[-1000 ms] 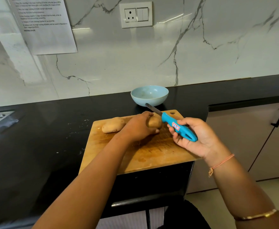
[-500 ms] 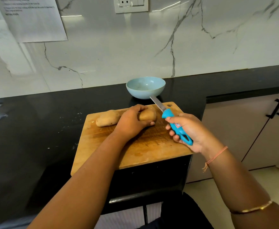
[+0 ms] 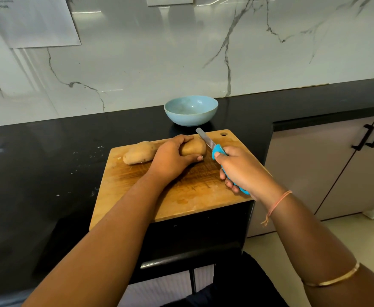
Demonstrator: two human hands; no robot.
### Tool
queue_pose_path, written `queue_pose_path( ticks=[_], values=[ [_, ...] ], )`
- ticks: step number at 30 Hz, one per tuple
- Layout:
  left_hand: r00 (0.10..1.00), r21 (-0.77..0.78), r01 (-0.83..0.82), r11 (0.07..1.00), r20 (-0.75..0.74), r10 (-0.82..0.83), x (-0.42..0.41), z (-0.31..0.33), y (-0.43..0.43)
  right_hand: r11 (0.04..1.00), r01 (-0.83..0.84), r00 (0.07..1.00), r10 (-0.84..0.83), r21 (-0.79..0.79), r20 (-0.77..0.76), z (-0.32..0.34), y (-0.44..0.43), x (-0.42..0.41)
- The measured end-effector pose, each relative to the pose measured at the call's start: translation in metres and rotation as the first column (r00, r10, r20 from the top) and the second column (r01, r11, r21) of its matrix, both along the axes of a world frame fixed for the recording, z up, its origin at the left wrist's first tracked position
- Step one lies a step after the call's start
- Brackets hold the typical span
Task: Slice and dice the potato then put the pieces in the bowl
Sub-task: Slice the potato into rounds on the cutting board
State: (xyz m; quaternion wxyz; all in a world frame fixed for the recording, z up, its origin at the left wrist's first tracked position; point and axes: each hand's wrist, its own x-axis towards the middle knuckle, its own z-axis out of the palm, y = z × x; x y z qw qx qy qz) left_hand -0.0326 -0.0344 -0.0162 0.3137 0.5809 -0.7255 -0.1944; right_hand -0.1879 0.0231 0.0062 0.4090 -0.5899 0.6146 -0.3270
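Potatoes (image 3: 139, 152), two, on one board (image 3: 192, 196); left hand (image 3: 170, 160) grips one, right hand (image 3: 241, 169) one knife (image 3: 206, 139)

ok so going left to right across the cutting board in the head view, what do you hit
loose potato → left hand → potato it grips → knife blade → right hand
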Motion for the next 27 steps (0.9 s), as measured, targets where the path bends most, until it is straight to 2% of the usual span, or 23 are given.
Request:
queue_pose_path(
  ticks=[12, 18, 22, 27],
  values=[
    [0.997, 0.022, 0.000, 1.000, -0.072, 0.001, -0.001, 0.004, 0.003, 0.999, 0.028, 0.998, -0.027, 0.027, -0.058, -0.001, 0.000, 0.004],
    [0.995, 0.029, 0.013, 0.999, -0.097, -0.010, -0.001, 0.005, 0.003, 1.000, 0.009, 0.958, -0.017, -0.029, -0.285, 0.010, 0.001, 0.007],
    [0.995, 0.028, 0.017, 0.999, -0.101, -0.014, 0.000, 0.005, 0.003, 1.000, -0.008, 0.920, 0.004, -0.009, -0.392, 0.020, -0.004, 0.013],
    [0.997, 0.040, 0.003, 0.999, -0.083, 0.000, -0.002, 0.006, 0.004, 0.998, 0.035, 0.948, -0.014, 0.061, -0.319, 0.020, -0.015, 0.016]
  ],
)
